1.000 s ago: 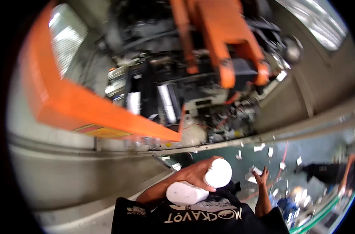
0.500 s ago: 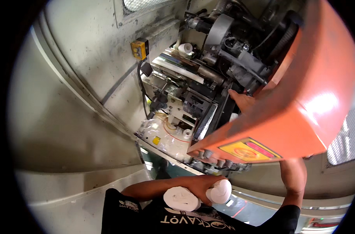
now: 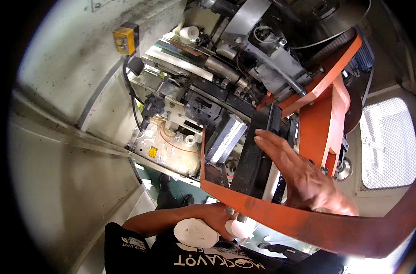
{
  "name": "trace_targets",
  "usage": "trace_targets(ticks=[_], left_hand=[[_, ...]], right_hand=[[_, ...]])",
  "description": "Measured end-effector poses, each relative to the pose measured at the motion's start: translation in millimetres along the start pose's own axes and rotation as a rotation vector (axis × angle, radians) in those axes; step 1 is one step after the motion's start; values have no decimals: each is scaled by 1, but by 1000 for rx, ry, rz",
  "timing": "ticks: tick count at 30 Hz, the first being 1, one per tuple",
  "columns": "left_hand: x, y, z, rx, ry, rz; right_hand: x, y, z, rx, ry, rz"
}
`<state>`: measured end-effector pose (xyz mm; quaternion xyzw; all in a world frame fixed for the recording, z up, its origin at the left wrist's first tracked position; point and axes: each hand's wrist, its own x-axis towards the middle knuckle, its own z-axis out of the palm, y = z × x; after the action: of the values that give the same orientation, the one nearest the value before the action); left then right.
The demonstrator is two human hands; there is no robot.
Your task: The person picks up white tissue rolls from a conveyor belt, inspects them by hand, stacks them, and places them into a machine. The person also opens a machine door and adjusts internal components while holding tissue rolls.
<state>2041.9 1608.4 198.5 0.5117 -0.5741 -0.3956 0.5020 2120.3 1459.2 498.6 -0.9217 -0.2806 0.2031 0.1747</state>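
My left hand (image 3: 218, 219) comes across my front, its fingers closed around a white roll (image 3: 240, 227). A second, wider white roll (image 3: 196, 233) sits against my shirt beside that hand. My right hand (image 3: 304, 180) reaches into the machine inside the curved orange guard (image 3: 290, 218), fingers stretched out. Its fingertips touch the edge of a long black block (image 3: 256, 150). Part of a white cylinder (image 3: 273, 180) shows beside the block, under my right hand; its far end is hidden. The guard hides part of my right forearm.
A yellow button box (image 3: 125, 40) hangs on the left panel with a black cable. Metal shafts (image 3: 224, 68) and a grey bracket fill the machine's middle. A small white roll (image 3: 189, 33) lies at the back. A mesh window (image 3: 389, 141) is at right.
The orange guard has shifted lower, uncovering the black block and my right hand. My view has moved right. My left hand still holds the white roll.
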Motion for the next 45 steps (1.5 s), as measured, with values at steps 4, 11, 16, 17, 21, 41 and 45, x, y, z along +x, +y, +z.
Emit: trace_targets(ticks=[4,11,16,17,21,41,45], left_hand=[[0,36,-36,-267,-216,-164],[-1,35,-37,-303,-225,-121],[2,23,-35,-215,-292,-101],[3,24,-34,-208,-308,-93],[8,39,-38,-259,-409,-169],[-6,50,1,-247,-128,48],[-13,36,-6,-202,-65,66]], right_hand=[[-14,5,1,-88,96,70],[-5,18,-8,-234,71,118],[4,21,-2,-215,138,122],[0,28,-2,-196,159,124],[8,53,-12,-209,231,168],[25,143,-33,-308,526,347],[-8,104,-62,-287,732,433]])
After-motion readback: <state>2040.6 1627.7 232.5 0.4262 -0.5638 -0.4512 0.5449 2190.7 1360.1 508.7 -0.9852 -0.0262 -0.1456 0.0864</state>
